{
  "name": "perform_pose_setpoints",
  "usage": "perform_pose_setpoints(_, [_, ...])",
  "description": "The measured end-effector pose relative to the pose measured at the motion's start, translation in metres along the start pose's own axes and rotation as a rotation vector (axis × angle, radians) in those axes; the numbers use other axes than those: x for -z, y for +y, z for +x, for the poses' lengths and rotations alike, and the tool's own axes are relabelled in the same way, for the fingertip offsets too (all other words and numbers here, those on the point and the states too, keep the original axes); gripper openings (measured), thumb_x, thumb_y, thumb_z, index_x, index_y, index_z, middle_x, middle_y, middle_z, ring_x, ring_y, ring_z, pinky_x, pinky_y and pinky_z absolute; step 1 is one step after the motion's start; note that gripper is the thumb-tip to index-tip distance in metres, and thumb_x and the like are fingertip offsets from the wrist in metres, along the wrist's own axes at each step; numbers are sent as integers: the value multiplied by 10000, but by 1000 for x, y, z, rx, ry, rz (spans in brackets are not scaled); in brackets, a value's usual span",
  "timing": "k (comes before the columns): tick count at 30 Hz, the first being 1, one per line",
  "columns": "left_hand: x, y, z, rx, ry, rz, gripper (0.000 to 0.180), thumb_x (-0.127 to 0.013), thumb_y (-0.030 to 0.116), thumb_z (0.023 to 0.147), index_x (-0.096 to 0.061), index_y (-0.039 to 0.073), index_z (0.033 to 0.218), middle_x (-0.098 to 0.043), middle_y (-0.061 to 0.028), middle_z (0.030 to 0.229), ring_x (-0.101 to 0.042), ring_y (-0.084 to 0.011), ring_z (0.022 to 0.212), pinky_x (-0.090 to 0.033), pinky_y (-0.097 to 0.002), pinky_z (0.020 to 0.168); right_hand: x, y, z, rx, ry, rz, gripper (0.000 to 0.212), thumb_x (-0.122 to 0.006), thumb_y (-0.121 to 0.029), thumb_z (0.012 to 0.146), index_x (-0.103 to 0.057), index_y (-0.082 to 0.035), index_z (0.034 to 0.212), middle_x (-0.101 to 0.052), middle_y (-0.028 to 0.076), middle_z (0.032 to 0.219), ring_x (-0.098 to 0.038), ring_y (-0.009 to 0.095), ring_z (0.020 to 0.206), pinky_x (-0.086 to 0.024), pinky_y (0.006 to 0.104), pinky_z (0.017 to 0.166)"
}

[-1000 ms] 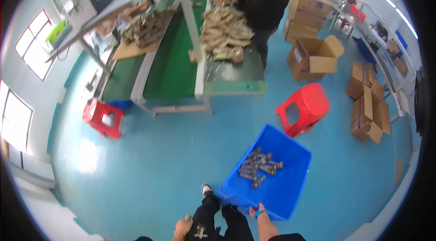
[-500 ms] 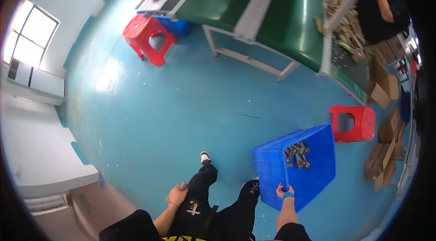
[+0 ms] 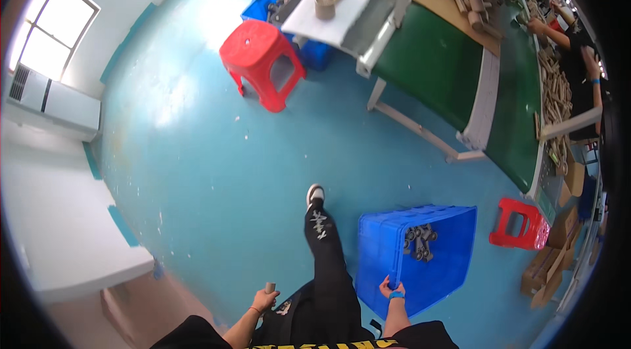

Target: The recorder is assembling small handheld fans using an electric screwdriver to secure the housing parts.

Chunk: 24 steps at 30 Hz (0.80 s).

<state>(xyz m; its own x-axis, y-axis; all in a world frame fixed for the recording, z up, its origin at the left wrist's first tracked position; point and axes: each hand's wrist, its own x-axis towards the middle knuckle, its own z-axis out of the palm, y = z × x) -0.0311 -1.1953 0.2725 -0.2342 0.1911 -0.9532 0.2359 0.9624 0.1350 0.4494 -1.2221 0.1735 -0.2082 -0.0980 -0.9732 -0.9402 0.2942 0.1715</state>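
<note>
Right hand [image 3: 392,288] grips a blue bin [image 3: 380,247] — grey parts [image 3: 422,241] inside.

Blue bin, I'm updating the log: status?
Left hand: holding small grey-brown piece. Right hand: gripping blue bin by rim. Grey parts inside. Red stool apart, to bin's right.

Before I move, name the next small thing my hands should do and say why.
Probably firm up the right hand on the rim of the blue bin: it seems to be the only hand on it, since the left hand holds a short tan piece, and loose gray parts lie inside the bin.
</note>
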Motion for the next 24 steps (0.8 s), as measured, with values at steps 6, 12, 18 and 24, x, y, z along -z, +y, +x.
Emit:
perform_pose_setpoints(6, [114, 212, 42, -334, 47, 93, 280, -693, 251, 768, -638, -4, 869, -643, -79, 669, -610, -138, 599, -499, -312, 590, -62, 122, 37, -32, 21, 0, 265, -501, -262, 751, -599, -52, 881, -640, 102, 870, -542, 213, 631, -410, 324, 564])
perform_pose_setpoints(12, [264, 368, 67, -395, 248, 28, 303, -677, 225, 781, -650, -12, 966, -671, -108, 746, -619, -156, 669, -496, -320, 615, -171, 247, 20, 16, 50, 144, 294, -476, -273, 770, -608, -51, 910, -638, 93, 906, -555, 212, 694, -405, 316, 591])
perform_pose_setpoints(18, [379, 503, 144, -771, 312, 359, 297, -674, 289, 783, -632, 32, 927, -661, -141, 786, -634, -272, 702, -488, -355, 653, -250, 373, 62, 52, -77, 107, 280, -524, -270, 766, -623, -64, 927, -651, 94, 916, -616, 223, 776, -417, 336, 583])
perform_pose_setpoints(24, [445, 650, 158, -647, -14, 561, 292, -667, 287, 795, -602, 14, 876, -602, -107, 656, -593, -197, 596, -465, -340, 575, -311, 535, 100, -1, -69, 169, 215, -551, -239, 798, -639, -69, 895, -675, 75, 896, -655, 230, 882, -417, 355, 588])
